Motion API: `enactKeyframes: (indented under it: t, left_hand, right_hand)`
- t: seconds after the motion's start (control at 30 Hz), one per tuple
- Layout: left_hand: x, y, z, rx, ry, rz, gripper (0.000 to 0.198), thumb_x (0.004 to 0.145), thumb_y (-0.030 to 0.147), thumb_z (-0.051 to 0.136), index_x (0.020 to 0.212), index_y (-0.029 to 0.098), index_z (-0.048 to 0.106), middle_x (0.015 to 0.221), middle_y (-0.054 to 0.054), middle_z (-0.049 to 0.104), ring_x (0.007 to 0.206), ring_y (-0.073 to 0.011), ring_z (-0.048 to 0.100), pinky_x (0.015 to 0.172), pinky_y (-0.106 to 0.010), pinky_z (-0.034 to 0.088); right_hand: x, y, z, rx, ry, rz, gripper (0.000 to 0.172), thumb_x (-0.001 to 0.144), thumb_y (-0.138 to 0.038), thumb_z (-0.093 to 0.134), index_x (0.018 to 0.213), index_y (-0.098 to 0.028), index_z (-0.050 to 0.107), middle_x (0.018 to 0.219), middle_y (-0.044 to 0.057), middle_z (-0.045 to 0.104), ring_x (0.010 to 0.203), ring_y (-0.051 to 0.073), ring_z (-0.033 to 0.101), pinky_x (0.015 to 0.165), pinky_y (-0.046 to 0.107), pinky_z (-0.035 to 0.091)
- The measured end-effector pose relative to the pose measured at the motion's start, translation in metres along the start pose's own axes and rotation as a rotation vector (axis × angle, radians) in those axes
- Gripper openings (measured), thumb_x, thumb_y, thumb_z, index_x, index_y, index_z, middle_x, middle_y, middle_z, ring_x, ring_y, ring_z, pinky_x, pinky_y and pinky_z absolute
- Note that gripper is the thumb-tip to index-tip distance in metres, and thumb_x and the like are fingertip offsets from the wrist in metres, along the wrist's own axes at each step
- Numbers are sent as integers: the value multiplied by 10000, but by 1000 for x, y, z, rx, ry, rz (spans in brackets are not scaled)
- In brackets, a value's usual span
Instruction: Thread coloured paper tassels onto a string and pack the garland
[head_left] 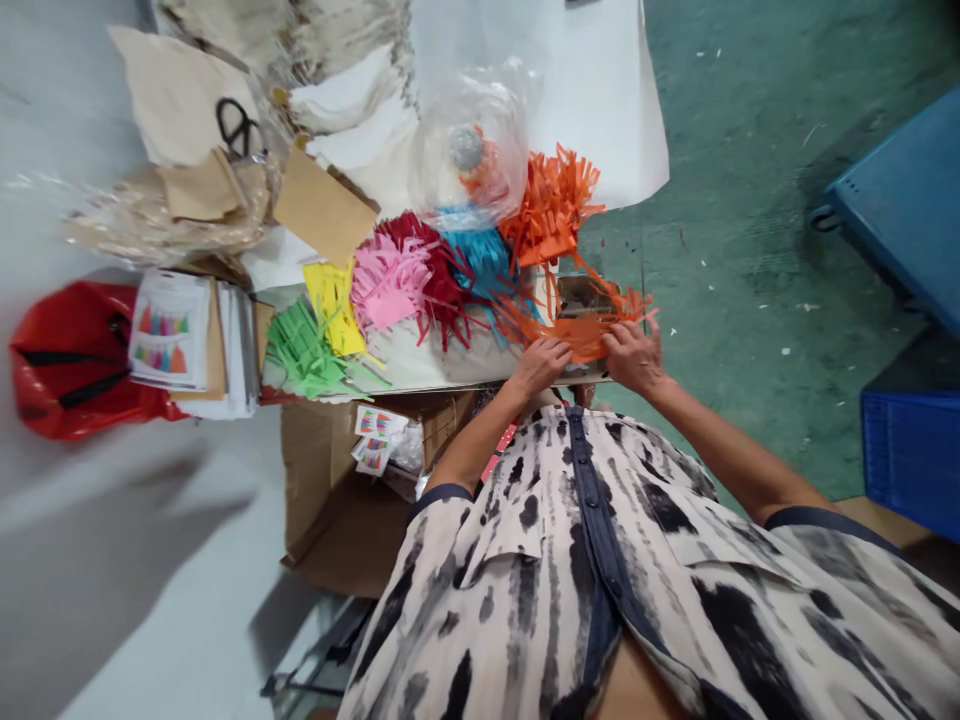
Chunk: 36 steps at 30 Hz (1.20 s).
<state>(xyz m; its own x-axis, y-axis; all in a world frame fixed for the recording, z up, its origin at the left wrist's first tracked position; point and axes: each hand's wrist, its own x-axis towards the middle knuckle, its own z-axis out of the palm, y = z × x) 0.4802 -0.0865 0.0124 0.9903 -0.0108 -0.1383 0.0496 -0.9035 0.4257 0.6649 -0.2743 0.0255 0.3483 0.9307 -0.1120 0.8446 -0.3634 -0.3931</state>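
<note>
At the table's front edge, my left hand (541, 364) grips the left end of a fringed orange paper piece (583, 338). The fingers of my right hand (634, 354) are closed on its right end, with orange strips sticking out beyond them. Just behind lies a pile of orange fringe (551, 210). Left of it are blue fringe (482, 262), dark red fringe (448, 300), pink fringe (390, 275), yellow fringe (334, 305) and green fringe (304, 345). A clear plastic bag (476, 145) holds a silvery ball and something orange.
Black-handled scissors (237, 128) lie at the back left near brown paper (326, 205). A red bag (75, 355) and printed cards (171, 330) are at the far left. An open cardboard box (337, 510) stands below the table. Blue bins (911, 450) are at right.
</note>
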Motion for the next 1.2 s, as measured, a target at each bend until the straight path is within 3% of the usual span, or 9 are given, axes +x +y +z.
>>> enactKeyframes:
  t: [0.1, 0.23, 0.33, 0.4, 0.47, 0.57, 0.7, 0.83, 1.2]
  left_hand:
    - [-1, 4, 0, 19, -4, -21, 330, 1129, 195, 469, 1282, 143, 756, 1388, -170, 748, 1290, -286, 670, 1071, -435, 503]
    - [-3, 6, 0, 27, -12, -34, 317, 1130, 221, 486, 1293, 166, 752, 1395, -147, 747, 1258, -284, 655, 1067, -425, 466]
    - [-2, 5, -1, 27, -13, -37, 326, 1135, 241, 483, 1307, 187, 754, 1379, -134, 763, 1244, -278, 661, 1093, -439, 447]
    - [-1, 4, -3, -9, 0, -59, 327, 1134, 246, 493, 1323, 204, 756, 1364, -122, 781, 1246, -267, 674, 1129, -450, 433]
    - [-1, 3, -4, -85, 27, -118, 312, 1136, 265, 509, 1307, 232, 768, 1341, -94, 803, 1256, -244, 691, 1173, -449, 412]
    - [-1, 1, -6, -161, 71, -239, 267, 1119, 327, 578, 1288, 262, 774, 1346, -73, 813, 1284, -239, 700, 1171, -460, 416]
    - [5, -4, -7, -164, 108, -382, 222, 1079, 354, 653, 1228, 270, 794, 1314, -88, 823, 1285, -288, 691, 1128, -515, 420]
    - [17, -9, -7, -181, 135, -608, 184, 1056, 400, 690, 1042, 272, 822, 1158, -77, 851, 1226, -307, 679, 1123, -532, 407]
    - [33, -2, 2, -76, 203, -650, 250, 1077, 387, 614, 1028, 209, 783, 1054, -157, 831, 1151, -346, 670, 1074, -556, 418]
  right_hand:
    - [-26, 26, -9, -74, 82, 229, 520, 891, -234, 591, 1399, -174, 690, 1594, 236, 598, 1487, 453, 499, 1288, 794, 170]
    - [-51, 40, -23, -31, 259, 526, 537, 837, -200, 584, 1357, -152, 712, 1553, 248, 635, 1381, 461, 603, 1150, 713, 422]
    - [-46, 17, -24, 31, 258, 274, 574, 872, -162, 578, 1436, -161, 680, 1548, 210, 657, 1413, 396, 602, 1170, 591, 441]
    - [-31, -3, -17, 78, 56, -40, 585, 908, -144, 569, 1480, -205, 675, 1599, 158, 642, 1470, 349, 570, 1211, 537, 394]
    - [-13, -14, -8, 76, -87, -111, 487, 974, -174, 546, 1425, -229, 722, 1560, 129, 684, 1437, 335, 583, 1170, 518, 378]
    - [10, -8, 1, 47, -154, -10, 337, 1052, -297, 519, 1197, -210, 811, 1331, 139, 798, 1237, 340, 650, 1001, 485, 387]
    - [31, 14, 1, 32, -203, 67, 336, 1045, -404, 563, 1028, -204, 832, 1155, 134, 832, 1095, 317, 655, 875, 421, 355]
    - [44, 14, -3, -3, -238, 198, 354, 1034, -436, 569, 926, -210, 818, 969, 123, 820, 947, 285, 640, 766, 384, 310]
    - [54, -16, 5, -126, -237, 362, 405, 1070, -419, 489, 1041, -162, 800, 1046, 208, 793, 1014, 347, 617, 875, 438, 346]
